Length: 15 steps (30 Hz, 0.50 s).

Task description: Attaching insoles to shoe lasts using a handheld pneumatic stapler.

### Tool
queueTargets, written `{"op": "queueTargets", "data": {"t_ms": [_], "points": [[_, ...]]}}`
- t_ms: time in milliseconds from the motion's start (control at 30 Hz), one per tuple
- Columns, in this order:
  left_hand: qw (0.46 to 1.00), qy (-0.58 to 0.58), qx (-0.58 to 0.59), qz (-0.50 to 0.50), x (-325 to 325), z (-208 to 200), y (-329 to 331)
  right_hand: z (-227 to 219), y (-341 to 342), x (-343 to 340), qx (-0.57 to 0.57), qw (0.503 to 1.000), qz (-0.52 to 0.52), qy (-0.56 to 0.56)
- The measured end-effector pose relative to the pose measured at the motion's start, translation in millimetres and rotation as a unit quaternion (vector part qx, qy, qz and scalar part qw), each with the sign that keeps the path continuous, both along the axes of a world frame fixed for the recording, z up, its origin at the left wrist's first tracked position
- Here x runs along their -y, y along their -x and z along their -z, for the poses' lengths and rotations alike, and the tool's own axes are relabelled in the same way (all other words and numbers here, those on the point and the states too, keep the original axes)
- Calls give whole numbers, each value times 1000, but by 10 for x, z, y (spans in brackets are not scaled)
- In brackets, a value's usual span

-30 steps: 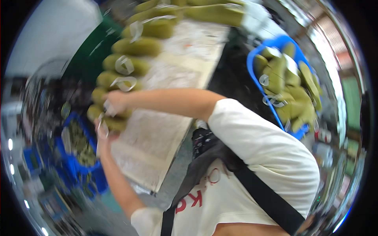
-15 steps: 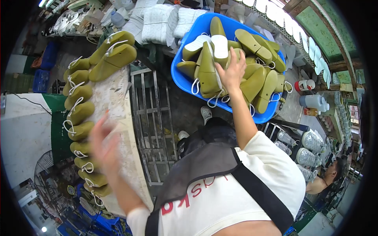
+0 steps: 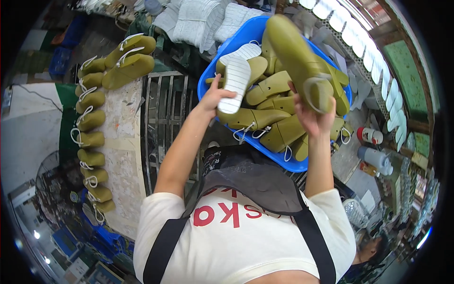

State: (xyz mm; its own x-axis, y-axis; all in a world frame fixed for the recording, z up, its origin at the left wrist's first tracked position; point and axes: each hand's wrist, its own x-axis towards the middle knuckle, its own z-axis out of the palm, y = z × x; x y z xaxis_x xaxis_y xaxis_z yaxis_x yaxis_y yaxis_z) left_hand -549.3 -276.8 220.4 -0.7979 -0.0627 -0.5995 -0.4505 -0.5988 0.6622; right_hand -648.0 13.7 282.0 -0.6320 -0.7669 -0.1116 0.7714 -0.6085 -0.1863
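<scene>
My left hand (image 3: 213,98) pinches a white insole with thin cross lines (image 3: 238,80) between thumb and fingers, over the left part of a blue plastic tub (image 3: 295,165). In my right hand (image 3: 316,118) is an olive-green shoe last (image 3: 294,54), gripped near its corded end and tilted, its long end pointing up and away. A white cord loop hangs at that end, slightly blurred. Beneath both hands, several more olive lasts (image 3: 278,135) lie heaped in the tub, some with white cords. Another white insole (image 3: 248,50) shows behind the held one.
On the worktable (image 3: 124,163) to the left stands a row of corded olive lasts (image 3: 91,120). A metal rack (image 3: 163,113) fills the gap before the tub. Bundled white sheets (image 3: 201,23) lie beyond. Bottles (image 3: 375,158) stand at right; another person (image 3: 371,247) is at lower right.
My left hand has swung from above the worktable to the tub and now holds an insole. My right hand has lifted a last out of the heap.
</scene>
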Motion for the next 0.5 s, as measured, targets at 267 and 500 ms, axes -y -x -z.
{"op": "queueTargets", "data": {"t_ms": [267, 500], "points": [[868, -240, -407, -152, 61, -963, -1634, -680, -389, 350, -220, 969, -62, 93], [866, 36, -146, -477, 309, -839, -2239, -952, -415, 2339, -534, 782, -277, -166]]}}
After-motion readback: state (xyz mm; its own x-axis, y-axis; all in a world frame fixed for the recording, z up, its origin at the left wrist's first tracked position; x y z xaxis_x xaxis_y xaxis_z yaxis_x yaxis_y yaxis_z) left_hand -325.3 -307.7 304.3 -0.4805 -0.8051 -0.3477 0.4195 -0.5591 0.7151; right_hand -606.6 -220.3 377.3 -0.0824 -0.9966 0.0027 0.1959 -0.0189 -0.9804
